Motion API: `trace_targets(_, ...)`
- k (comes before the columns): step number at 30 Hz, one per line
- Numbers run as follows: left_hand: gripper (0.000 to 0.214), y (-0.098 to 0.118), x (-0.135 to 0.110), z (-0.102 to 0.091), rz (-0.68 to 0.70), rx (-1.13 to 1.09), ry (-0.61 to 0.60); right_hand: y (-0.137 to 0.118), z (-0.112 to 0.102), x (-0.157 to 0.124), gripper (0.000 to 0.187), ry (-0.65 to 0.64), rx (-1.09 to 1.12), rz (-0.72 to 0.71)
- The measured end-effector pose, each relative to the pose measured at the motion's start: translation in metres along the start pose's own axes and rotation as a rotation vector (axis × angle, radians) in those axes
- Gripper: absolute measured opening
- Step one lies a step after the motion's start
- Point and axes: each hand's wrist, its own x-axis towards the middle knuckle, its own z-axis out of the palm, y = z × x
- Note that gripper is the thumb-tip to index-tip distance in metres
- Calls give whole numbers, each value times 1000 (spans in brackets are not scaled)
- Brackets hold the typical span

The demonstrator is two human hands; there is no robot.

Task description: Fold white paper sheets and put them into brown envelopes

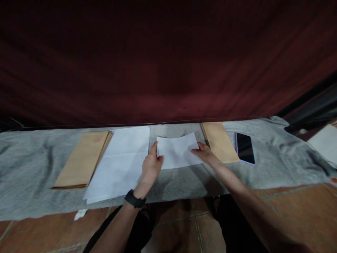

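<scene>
A white sheet of paper [177, 151], smaller than the sheets beside it and perhaps folded, is held between my hands above the grey cloth. My left hand [152, 163] pinches its left edge, thumb on top. At the right edge, my right hand [204, 153] grips it the same way. Left of it lies a stack of larger white sheets [121, 165] with a crease across the top one. Beyond that stack is a pile of brown envelopes [81, 158]. More brown envelopes [219, 140] lie just behind my right hand.
A phone [244, 148] with a purple edge lies right of the envelopes. The grey cloth [276, 154] covers the long surface, with a dark red curtain [168, 70] behind it. Tiled floor [181, 225] shows in front. Another white sheet [325, 144] is at the far right.
</scene>
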Motion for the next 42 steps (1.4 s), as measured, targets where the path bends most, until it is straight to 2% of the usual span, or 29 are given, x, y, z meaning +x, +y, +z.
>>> trace_targets(3, 65, 6, -2, -5, -30, 189, -100, -6, 0, -8, 43, 158, -350, -46)
trace_targets(6, 63, 10, -2, -7, -34, 297, -153, -12, 5, -19, 55, 315, -552, -201)
trace_targets(8, 63, 12, -3, -7, -33, 341, -165, -14, 14, -26, 56, 319, -590, -353)
trace_targets(10, 62, 15, -5, -8, -28, 377, -166, -14, 28, -32, 53, 241, -584, -497)
trace_targets(12, 61, 18, -8, -9, -30, 413, -163, -13, 44, -38, 52, 172, -583, -559)
trace_targets(15, 58, 20, -13, -9, 19, 451, -79, -9, 62, -45, 52, 125, -626, -579)
trace_targets(19, 52, 18, -23, 7, 323, 413, 197, -6, 67, -48, 53, 141, -663, -563)
trace_targets(21, 54, 18, -31, 23, 493, 338, 198, -4, 68, -48, 54, 146, -673, -574)
trace_targets(23, 59, 18, -41, 41, 622, 278, 101, -1, 70, -48, 58, 141, -693, -618)
trace_targets(24, 62, 18, -45, 49, 644, 261, 63, 1, 72, -49, 61, 138, -707, -646)
trace_targets(27, 69, 17, -55, 64, 629, 242, -6, 5, 77, -53, 66, 135, -753, -701)
trace_targets(31, 74, 13, -55, 68, 592, 278, -46, 5, 77, -59, 65, 116, -796, -682)
trace_targets(35, 73, 8, -51, 69, 563, 327, -20, 2, 72, -58, 62, 102, -785, -670)
trace_targets(42, 76, 2, -49, 66, 474, 437, 46, 8, 66, -54, 56, 241, -748, -521)
